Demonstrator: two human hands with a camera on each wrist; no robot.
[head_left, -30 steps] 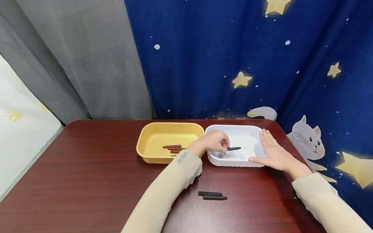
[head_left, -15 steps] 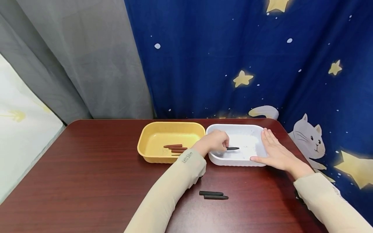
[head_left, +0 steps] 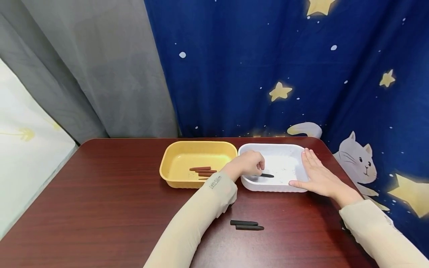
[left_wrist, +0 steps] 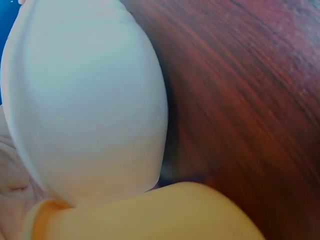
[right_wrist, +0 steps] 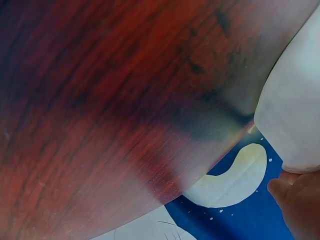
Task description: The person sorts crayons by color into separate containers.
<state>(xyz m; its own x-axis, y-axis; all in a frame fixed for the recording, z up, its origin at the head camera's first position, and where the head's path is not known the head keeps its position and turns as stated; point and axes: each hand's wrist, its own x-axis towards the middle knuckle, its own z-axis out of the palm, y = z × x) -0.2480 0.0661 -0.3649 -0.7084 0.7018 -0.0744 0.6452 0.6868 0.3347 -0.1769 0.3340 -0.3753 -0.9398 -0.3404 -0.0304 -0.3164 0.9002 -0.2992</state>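
My left hand (head_left: 248, 163) reaches into the white tray (head_left: 281, 188). Its curled fingertips are at a black crayon (head_left: 267, 175) low over the tray floor and seem to pinch it; the grip is partly hidden behind the fingers. Straight fingers of my right hand (head_left: 316, 175) lie against the tray's right rim, with the thumb at the front edge. Two more black crayons (head_left: 247, 225) lie side by side on the table nearer to me. In the left wrist view the sleeve (left_wrist: 90, 100) blocks the fingers.
A yellow tray (head_left: 174, 183) with several brown crayons (head_left: 200, 168) stands directly left of the white one, under my left forearm. Both trays sit near the back edge of the dark red-brown table (head_left: 117, 208). A blue star-print curtain (head_left: 228, 74) hangs behind.
The tip of the black crayon at my left fingers has dropped slightly toward the tray floor. Both hands stay nearly in place; the whole view shifts a little.
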